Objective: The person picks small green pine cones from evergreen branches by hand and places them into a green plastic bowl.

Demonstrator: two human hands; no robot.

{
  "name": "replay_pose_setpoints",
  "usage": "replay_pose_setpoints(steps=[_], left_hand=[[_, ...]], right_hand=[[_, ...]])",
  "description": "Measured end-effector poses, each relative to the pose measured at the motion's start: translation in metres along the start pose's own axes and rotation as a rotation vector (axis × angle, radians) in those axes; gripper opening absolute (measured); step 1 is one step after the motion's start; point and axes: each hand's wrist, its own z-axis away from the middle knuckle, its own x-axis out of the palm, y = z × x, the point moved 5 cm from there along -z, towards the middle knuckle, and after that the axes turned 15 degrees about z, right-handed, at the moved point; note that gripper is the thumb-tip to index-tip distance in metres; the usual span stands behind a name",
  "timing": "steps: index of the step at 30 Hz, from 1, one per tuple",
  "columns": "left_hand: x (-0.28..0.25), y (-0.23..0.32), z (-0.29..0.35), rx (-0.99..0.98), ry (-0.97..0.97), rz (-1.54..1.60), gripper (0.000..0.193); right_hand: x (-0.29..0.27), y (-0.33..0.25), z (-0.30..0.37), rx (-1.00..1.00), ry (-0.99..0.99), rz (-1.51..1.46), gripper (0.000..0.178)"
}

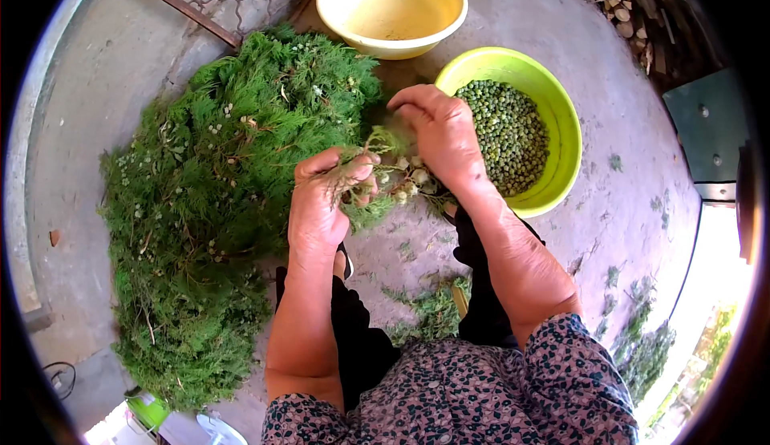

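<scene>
My left hand (319, 208) is closed around a leafy evergreen sprig (395, 192) that carries pale, round cones (417, 177). My right hand (449, 136) is just above the sprig's tip, beside the left rim of a lime-green basin (568, 120). Its fingers are bent together in a pinch, slightly blurred, and what lies between them is hidden. Many small green cones (505, 136) cover the bottom of that basin. To the left of my hands spreads a big heap of cut evergreen branches (208, 204), dotted with pale cones.
A pale yellow basin (393, 8) stands beyond the heap, with bits at its bottom. Loose green sprigs (433, 313) lie between my feet, and more scraps (642, 333) are at the right. Stacked firewood (622, 12) and a dark green box (710, 124) stand at the far right.
</scene>
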Motion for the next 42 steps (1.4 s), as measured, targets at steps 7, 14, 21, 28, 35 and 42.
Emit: replay_pose_setpoints(steps=[7, 14, 21, 28, 35, 42], left_hand=[[-0.013, 0.009, -0.003, 0.121, 0.117, 0.126, 0.019], [-0.022, 0.014, 0.0, 0.114, 0.152, 0.174, 0.007], [-0.019, 0.016, 0.001, 0.203, 0.184, 0.122, 0.009], [-0.015, 0.01, 0.0, -0.028, 0.066, -0.302, 0.015], [-0.003, 0.009, 0.002, -0.019, 0.052, -0.234, 0.01], [-0.012, 0.012, 0.004, 0.161, -0.019, -0.133, 0.01]], right_hand=[[0.019, 0.007, 0.01, 0.554, -0.356, -1.071, 0.014], [0.02, -0.003, 0.014, 0.382, -0.571, -0.589, 0.042], [0.018, -0.006, 0.01, 0.186, -0.533, -0.353, 0.019], [0.012, -0.007, 0.005, 0.187, -0.403, -0.458, 0.014], [0.015, 0.004, 0.006, 0.373, -0.138, -0.544, 0.011], [0.0, 0.018, -0.008, 0.51, -0.051, -0.973, 0.013]])
